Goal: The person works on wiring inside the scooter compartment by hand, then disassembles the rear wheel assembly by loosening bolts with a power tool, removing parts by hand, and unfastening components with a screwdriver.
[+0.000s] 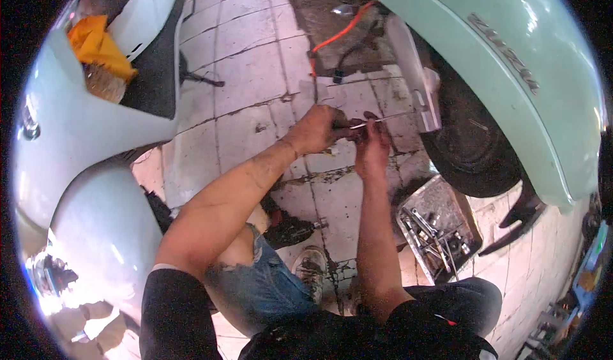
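My left hand (319, 129) and my right hand (373, 140) meet over the tiled floor, both closed around a thin light metal rod (361, 125) and perhaps a small dark piece at the fingertips, too small to name. The rod points right toward a scooter's grey metal plate (408, 73), beside its dark rear wheel (466, 149) under a mint-green body panel (530, 53).
A pale scooter (96, 213) stands on the left, with a yellow cloth (96, 47) on it. An orange cable (341, 28) lies ahead. A metal tray (472, 226) of wrenches and sockets sits at right. More tools (587, 264) lie at the far right edge.
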### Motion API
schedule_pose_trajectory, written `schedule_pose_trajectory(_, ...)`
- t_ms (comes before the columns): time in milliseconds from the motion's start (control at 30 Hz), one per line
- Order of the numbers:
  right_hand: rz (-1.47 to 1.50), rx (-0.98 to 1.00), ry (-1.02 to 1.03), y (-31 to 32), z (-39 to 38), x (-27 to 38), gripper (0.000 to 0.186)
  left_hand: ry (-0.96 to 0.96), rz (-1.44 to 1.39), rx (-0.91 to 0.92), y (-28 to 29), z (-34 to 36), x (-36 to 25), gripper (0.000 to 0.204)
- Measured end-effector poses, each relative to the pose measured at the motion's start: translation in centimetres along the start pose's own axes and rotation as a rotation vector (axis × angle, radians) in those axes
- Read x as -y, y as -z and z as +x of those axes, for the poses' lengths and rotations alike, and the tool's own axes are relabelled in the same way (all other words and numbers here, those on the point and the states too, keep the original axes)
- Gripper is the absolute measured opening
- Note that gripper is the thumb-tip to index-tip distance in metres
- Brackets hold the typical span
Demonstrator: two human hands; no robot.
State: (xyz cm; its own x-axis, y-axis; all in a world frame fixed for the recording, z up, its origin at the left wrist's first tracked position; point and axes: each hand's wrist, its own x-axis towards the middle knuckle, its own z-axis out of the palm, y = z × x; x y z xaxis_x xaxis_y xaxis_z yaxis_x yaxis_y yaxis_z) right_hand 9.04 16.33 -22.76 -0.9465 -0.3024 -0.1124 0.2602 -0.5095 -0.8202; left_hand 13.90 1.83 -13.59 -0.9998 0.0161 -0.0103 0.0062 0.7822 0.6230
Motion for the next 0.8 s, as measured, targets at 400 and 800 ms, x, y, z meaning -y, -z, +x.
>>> schedule_pose_trajectory(400,0.080,-0.036,-0.087,2.0,1.9,-1.8,0.045,0.556,-0.546,0.259,7.6,-10.3,6.0,0.048)
schedule_pose_trajectory(800,0.058,-0.061,-0.104,-1.5,-0.1,-0.9,0.048,0.494,-0.734,-0.154,2.9,-12.3,6.3,0.032)
